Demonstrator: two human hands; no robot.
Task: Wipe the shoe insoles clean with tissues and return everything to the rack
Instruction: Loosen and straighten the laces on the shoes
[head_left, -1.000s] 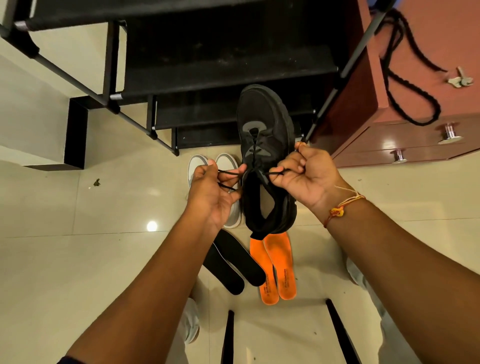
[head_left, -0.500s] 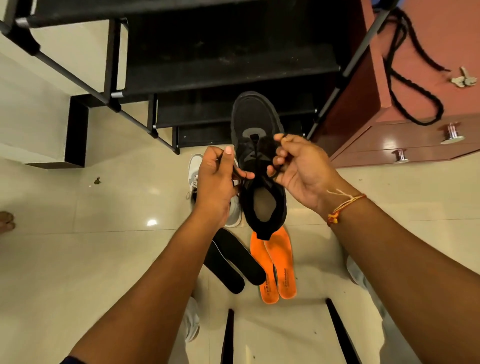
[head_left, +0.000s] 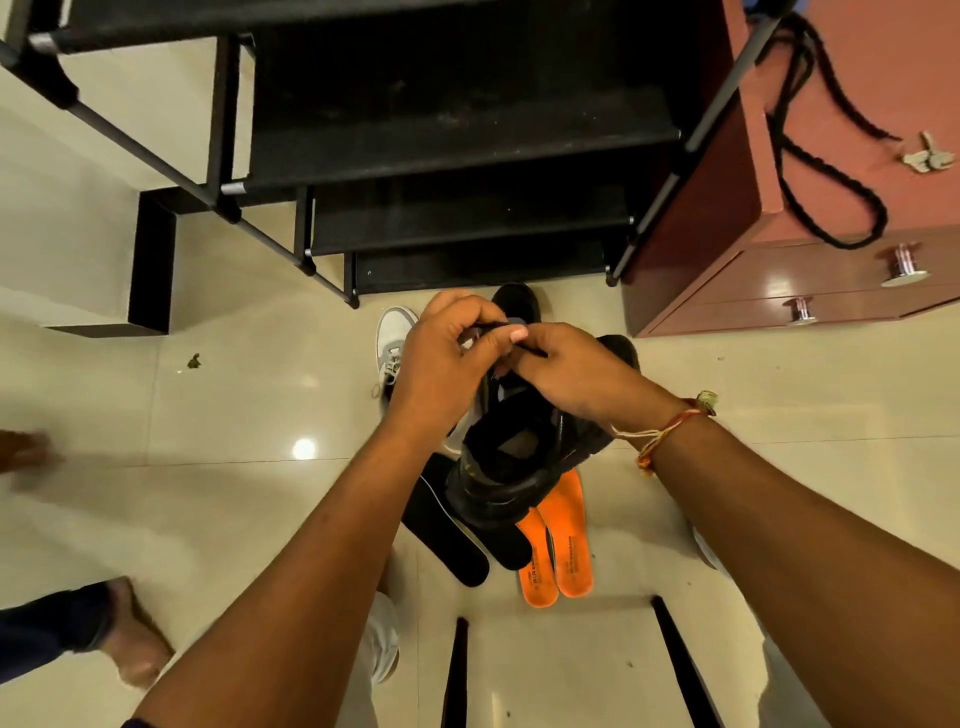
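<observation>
Glossy floor tiles (head_left: 156, 493) below; I see left hand (head_left: 441, 364) and right hand (head_left: 576, 374), fingers curled, pinching the lace (head_left: 485, 325) of the black shoe (head_left: 509, 467). If the lace slips, I reckon the shoe drops onto the orange insoles (head_left: 561, 545).

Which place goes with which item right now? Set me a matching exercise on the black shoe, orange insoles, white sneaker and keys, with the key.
Items:
1 black shoe
2 orange insoles
3 white sneaker
4 keys

Places:
A on top of the red-brown cabinet
B flat on the floor, partly under the black shoe's heel
C its laces pinched by the left hand and right hand
D on the floor by the shoe rack, partly behind the left hand

Pairs: 1-C, 2-B, 3-D, 4-A
</observation>
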